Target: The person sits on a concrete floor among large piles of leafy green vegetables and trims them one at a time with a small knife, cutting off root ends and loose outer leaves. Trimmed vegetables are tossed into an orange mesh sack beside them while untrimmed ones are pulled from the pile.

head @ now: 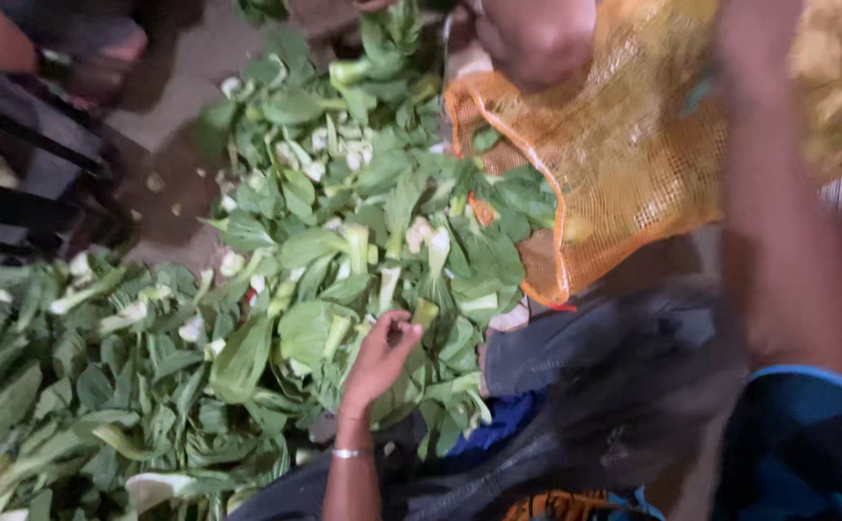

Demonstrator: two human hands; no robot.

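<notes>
Leafy greens [344,241]: a loose heap of green leaves with pale, whitish stalks, spread over the ground from the upper centre down to the lower left corner; a second mass lies at the left [74,386], joined to the first.

Left hand [380,359]: reaches up from the bottom edge into the near side of the heap, a thin metal bangle [348,452] on the wrist. Its grip is drawn together, fingertips pinched on a pale green stalk [425,314] at the edge of the pile.

Right hand: forearm [787,193] rises, blurred, at the right in front of the sack; the hand itself lies beyond the top edge, so its grip cannot be seen.

Orange mesh sack [624,164]: upper right, mouth turned toward the heap, with leaves lying at and inside the opening.

Another person's limb [537,39]: top centre, just above the sack's rim.

Dark cloth [614,386]: lower right, beneath the sack, with a blue patterned sleeve [807,444] beside it.

Bare ground [175,96]: upper left, scattered with leaf scraps; dark slatted object [26,164] at the far left.
</notes>
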